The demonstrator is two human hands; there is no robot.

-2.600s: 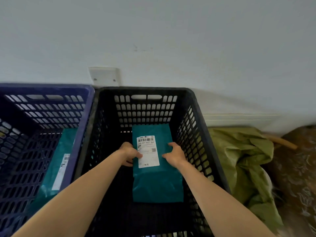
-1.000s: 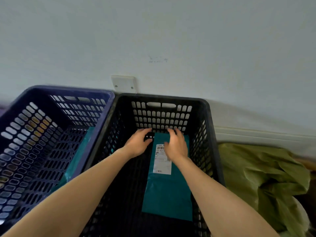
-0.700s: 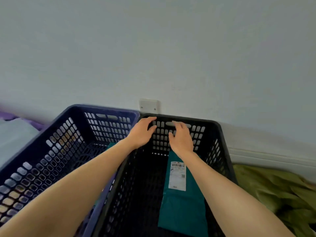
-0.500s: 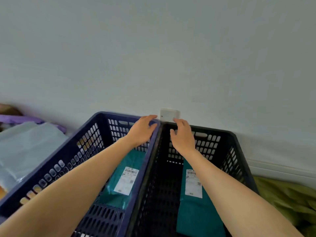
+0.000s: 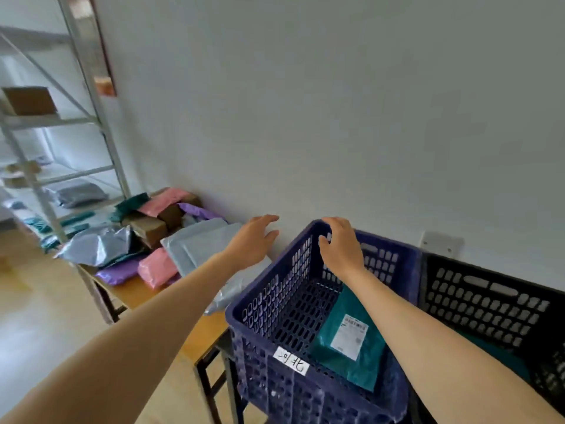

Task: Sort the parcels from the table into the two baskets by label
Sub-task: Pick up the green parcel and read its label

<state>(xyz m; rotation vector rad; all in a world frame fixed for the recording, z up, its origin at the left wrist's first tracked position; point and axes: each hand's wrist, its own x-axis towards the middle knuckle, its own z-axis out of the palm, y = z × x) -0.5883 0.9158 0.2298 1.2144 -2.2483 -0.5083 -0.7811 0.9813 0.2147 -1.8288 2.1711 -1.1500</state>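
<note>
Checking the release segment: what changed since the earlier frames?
Both hands let go of the teal parcel in the black basket and swung left: left hand, open, reaches toward the parcels on the table; right hand is over the blue basket rim. Baskets and the blue one's parcel stayed put.

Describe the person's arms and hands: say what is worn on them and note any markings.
Nothing is worn. The left hand and the right hand are bare, with no gloves, rings, watch or bracelet in sight. The left arm and the right arm are uncovered to the picture's edge, with no sleeve in view. No tattoos or other markings show.
</note>
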